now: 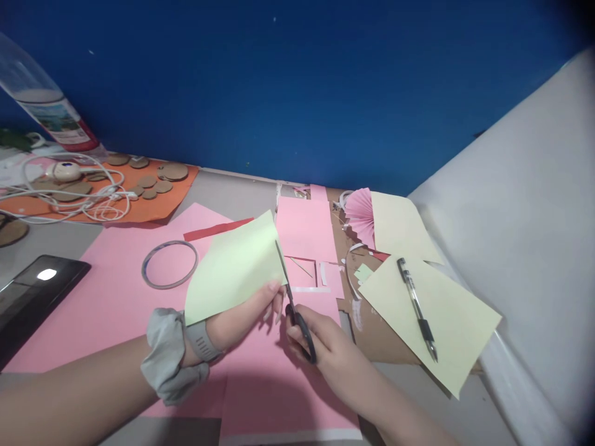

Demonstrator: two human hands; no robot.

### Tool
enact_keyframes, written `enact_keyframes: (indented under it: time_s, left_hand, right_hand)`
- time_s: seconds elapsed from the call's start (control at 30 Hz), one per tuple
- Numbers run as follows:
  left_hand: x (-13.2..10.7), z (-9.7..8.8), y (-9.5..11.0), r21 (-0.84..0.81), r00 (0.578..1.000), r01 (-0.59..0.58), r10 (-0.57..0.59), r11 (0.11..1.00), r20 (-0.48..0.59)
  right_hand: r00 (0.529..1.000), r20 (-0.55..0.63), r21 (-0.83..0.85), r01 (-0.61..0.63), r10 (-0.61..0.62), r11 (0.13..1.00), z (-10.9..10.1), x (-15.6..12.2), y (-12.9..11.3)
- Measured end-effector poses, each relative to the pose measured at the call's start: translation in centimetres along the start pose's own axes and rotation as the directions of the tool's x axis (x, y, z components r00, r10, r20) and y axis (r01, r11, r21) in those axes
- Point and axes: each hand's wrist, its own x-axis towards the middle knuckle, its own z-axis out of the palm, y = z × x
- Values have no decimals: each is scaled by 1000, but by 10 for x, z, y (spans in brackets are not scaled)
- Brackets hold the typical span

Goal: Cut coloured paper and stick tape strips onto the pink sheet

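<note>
My left hand [242,319] pinches a pale green sheet of paper [232,267] and holds it up over the pink paper [116,297] on the table. A grey scrunchie and a watch band sit on that wrist. My right hand [320,347] grips black-handled scissors [295,306], fingers through the loops. The blades point up and away along the green sheet's right edge, touching or very close to it.
A tape ring [170,264] lies left of the green sheet. A pen [417,308] rests on a pale yellow sheet [432,316] at the right. Behind are a pink paper fan [360,214], white cables [74,192] on orange paper, a dark device [28,297] and a bottle [46,105].
</note>
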Motion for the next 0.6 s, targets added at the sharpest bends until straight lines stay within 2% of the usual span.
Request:
enact_keyframes:
  time_s: [0.13, 0.37, 0.47, 0.6]
  left_hand:
    - [0, 0, 3, -11, 999, -32, 32, 999, -10]
    - [1, 2, 7, -22, 1000, -22, 22, 1000, 2]
    - [-1, 1, 9, 33, 998, -58, 57, 998, 4]
    - [-5, -5, 7, 148, 988, -128, 139, 981, -69]
  right_hand:
    - [999, -21, 26, 37, -36, 999, 3, 1, 2]
    - [998, -43, 60, 42, -39, 997, 5, 2, 8]
    - [997, -62, 57, 49, -46, 997, 6, 3, 9]
    - [995, -75, 27, 64, -62, 998, 4, 3, 8]
